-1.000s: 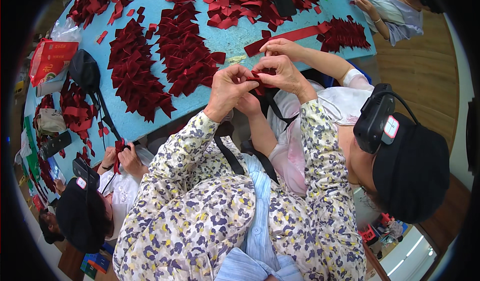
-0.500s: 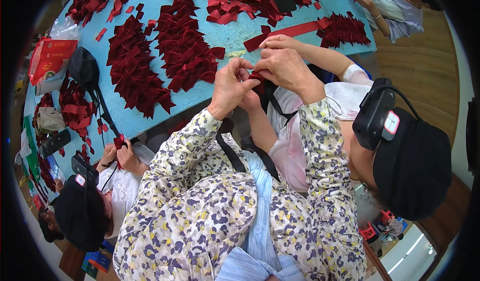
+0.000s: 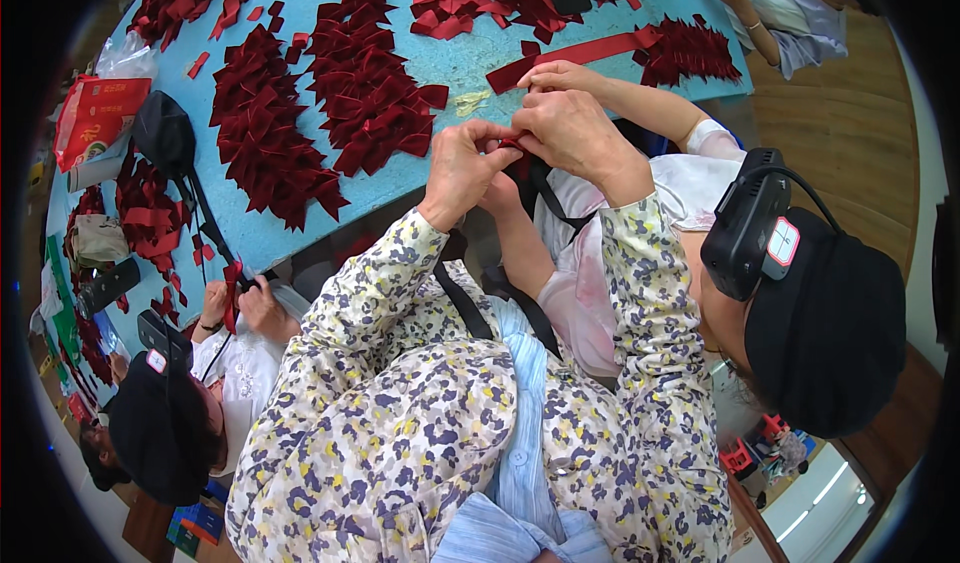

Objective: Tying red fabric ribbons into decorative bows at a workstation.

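Hands first, from the head view, the only one I have: my left hand [image 3: 462, 168] and right hand [image 3: 572, 131] are raised together in front of me, fingertips meeting. Both are pinched shut on a small dark red ribbon piece [image 3: 512, 147], which sits right between the two sets of fingers and is mostly hidden by them. I judge the step in hand to be folding or shaping that piece into a bow; how far the fold has got I cannot tell, since the fingers cover it. The next move, as I read it, calls for a steady pinch from one hand while the other tucks or turns the ribbon, without letting the fold spring open.

Beyond my hands lies a blue table [image 3: 455, 63] covered with heaps of dark red ribbon bows [image 3: 370, 83], and a long red ribbon strip [image 3: 580, 53] runs just past my right hand. A co-worker's hand [image 3: 560, 76] rests near that strip, close beside my right hand; another person [image 3: 180, 433] sits below and left of my left arm, working on a red piece.

Containers: far to the left of my left hand stand a red bag [image 3: 95, 118] and a black pouch [image 3: 165, 138]; what they hold I cannot see.
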### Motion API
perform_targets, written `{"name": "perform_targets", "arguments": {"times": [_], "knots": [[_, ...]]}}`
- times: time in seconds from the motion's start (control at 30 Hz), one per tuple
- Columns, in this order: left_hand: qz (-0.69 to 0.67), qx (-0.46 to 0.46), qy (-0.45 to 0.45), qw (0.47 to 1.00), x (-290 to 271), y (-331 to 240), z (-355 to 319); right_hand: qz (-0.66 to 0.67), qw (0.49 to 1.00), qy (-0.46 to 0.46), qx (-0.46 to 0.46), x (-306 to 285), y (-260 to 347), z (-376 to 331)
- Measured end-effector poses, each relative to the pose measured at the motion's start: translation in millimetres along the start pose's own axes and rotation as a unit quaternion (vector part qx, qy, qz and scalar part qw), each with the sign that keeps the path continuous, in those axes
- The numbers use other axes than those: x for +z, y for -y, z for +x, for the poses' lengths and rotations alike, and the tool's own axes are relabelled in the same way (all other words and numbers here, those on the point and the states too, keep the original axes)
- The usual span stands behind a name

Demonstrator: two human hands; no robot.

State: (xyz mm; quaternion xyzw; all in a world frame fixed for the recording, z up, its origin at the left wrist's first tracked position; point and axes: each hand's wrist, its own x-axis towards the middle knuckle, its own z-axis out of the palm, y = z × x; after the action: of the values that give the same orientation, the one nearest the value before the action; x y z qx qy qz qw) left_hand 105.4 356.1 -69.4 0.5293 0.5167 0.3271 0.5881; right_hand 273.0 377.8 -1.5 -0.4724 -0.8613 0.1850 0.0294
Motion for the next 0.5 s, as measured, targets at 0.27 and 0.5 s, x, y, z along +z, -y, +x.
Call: {"name": "perform_targets", "arguments": {"times": [0.27,0.5], "knots": [[0.013,0.009,0.002,1.000,-1.0,-6.5,-2.4,0.017,0.996,0.017,0.087,-9.9,-2.7,-1.7],[0.008,0.012,0.008,1.000,6.0,-8.8,-1.7,0.006,0.999,-0.019,0.040,-13.4,-12.0,-1.9]]}}
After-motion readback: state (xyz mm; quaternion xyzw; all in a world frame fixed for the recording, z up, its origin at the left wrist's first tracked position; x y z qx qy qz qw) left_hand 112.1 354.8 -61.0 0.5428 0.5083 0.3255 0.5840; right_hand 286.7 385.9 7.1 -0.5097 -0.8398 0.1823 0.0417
